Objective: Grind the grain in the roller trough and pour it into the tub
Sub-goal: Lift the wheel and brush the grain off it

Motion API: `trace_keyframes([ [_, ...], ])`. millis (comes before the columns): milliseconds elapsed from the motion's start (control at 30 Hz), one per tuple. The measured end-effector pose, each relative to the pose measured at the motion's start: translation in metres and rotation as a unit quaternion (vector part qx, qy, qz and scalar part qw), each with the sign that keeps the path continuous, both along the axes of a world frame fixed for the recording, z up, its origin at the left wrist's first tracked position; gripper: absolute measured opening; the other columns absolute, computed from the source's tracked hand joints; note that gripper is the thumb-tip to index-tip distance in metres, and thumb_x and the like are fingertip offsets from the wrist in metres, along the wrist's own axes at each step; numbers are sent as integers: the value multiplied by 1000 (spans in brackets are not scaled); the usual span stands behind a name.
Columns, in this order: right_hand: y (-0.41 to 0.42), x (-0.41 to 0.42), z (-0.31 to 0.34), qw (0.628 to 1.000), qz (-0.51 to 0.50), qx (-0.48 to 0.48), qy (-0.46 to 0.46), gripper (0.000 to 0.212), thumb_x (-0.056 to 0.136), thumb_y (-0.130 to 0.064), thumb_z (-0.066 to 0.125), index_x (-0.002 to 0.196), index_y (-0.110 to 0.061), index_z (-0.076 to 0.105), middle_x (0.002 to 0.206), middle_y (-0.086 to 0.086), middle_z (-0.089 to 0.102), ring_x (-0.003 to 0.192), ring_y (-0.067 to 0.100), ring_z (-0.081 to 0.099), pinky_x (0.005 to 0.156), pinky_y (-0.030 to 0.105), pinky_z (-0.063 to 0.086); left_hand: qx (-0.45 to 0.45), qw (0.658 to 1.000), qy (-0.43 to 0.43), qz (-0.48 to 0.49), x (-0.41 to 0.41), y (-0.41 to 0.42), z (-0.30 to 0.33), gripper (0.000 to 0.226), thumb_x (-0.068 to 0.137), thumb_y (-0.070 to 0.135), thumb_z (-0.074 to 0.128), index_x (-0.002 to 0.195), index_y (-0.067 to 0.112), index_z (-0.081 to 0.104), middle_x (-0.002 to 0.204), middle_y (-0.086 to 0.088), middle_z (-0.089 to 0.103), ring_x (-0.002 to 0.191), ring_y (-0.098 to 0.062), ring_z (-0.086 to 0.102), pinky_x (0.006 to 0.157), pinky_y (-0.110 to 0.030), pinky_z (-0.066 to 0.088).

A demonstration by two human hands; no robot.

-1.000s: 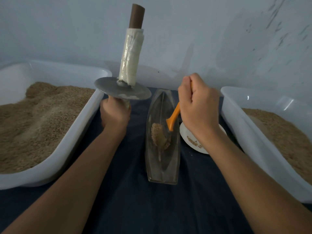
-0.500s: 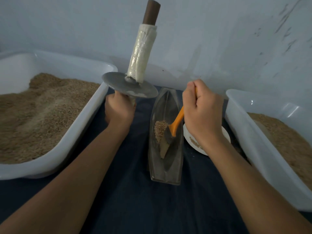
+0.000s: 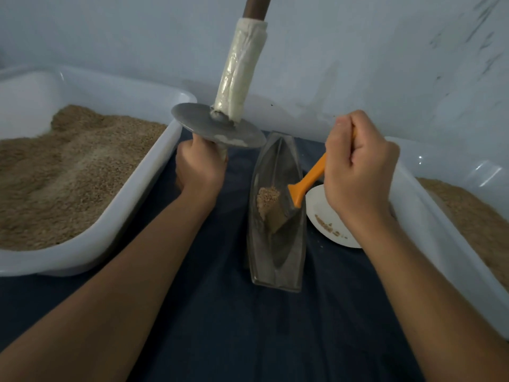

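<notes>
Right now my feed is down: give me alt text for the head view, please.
The right hand grips an orange-handled brush and sweeps a small heap of grain inside the metal roller trough, which lies on dark cloth. The left hand holds the disc roller by its axle, lifted beside the trough. White tubs of grain flank both sides.

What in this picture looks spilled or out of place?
A few brown grain bits lie on the small white plate beside the boat-shaped metal trough, outside both white tubs. The grey grinding wheel with wrapped axle is held off the trough.
</notes>
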State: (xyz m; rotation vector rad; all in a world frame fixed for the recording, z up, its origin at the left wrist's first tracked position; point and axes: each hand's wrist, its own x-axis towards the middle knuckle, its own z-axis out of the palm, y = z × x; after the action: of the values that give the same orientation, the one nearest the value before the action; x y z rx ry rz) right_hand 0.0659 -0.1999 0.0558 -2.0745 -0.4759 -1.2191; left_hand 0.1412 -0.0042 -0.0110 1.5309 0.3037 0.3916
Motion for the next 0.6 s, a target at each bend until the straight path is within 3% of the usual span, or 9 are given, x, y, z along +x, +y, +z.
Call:
trace_keyframes([
  [33, -2, 0, 2, 1000, 2, 18, -13, 36, 106, -8, 44, 70, -11, 42, 50, 4, 36, 45, 21, 35, 43, 28, 23, 13, 1000, 22, -13, 1, -1, 2, 34, 87, 36, 39, 81, 9, 59, 69, -11, 55, 73, -34, 52, 59, -42, 42],
  [100, -7, 0, 5, 998, 0, 45, -51, 34, 106, -10, 42, 73, -11, 45, 53, 13, 42, 47, 25, 37, 43, 33, 27, 11, 999, 28, -22, 6, 0, 1, 37, 87, 36, 37, 87, 7, 60, 72, -8, 51, 70, -30, 48, 60, -42, 37],
  [167, -11, 0, 6, 995, -10, 53, -87, 32, 108, -12, 41, 76, -12, 46, 55, 12, 44, 46, 23, 38, 43, 30, 26, 23, 999, 25, -5, 10, 1, 0, 45, 91, 34, 35, 98, -2, 61, 71, -8, 53, 63, -28, 49, 57, -42, 39],
  [267, -14, 4, -2, 995, -25, 27, -94, 28, 109, -16, 41, 82, -16, 43, 55, 5, 42, 47, 17, 37, 44, 21, 24, 14, 999, 41, -2, 7, 1, 2, 36, 96, 30, 37, 95, 2, 60, 64, -4, 53, 58, -27, 49, 54, -41, 37],
  [367, -14, 9, -21, 998, -24, -8, -49, 34, 109, -21, 41, 79, -8, 49, 56, 0, 41, 48, 14, 37, 48, 20, 26, 23, 999, -40, 12, -5, -4, 6, 82, 59, 57, 38, 100, -12, 56, 79, -19, 49, 73, -35, 46, 72, -56, 44],
  [400, -15, 10, -26, 999, -16, -18, -35, 36, 109, -22, 41, 78, -5, 51, 57, -1, 40, 48, 13, 37, 49, 22, 27, 30, 997, -65, 15, -9, -5, 8, 86, 48, 59, 35, 96, -11, 54, 84, -22, 46, 79, -36, 45, 79, -62, 46],
  [467, -16, 9, -30, 999, 3, -17, -28, 38, 109, -24, 42, 79, -3, 53, 58, -3, 41, 49, 14, 38, 49, 25, 30, 36, 998, -51, 17, -11, -6, 8, 68, 52, 55, 38, 89, -1, 50, 84, -22, 46, 78, -36, 46, 80, -61, 48],
  [600, -24, 2, -19, 997, -21, 12, -74, 42, 110, -26, 43, 81, 0, 58, 58, 6, 53, 48, 19, 47, 47, 33, 36, 68, 997, 22, -14, 5, -1, 0, 29, 98, 27, 43, 97, 3, 59, 75, -16, 51, 70, -35, 53, 59, -42, 43],
])
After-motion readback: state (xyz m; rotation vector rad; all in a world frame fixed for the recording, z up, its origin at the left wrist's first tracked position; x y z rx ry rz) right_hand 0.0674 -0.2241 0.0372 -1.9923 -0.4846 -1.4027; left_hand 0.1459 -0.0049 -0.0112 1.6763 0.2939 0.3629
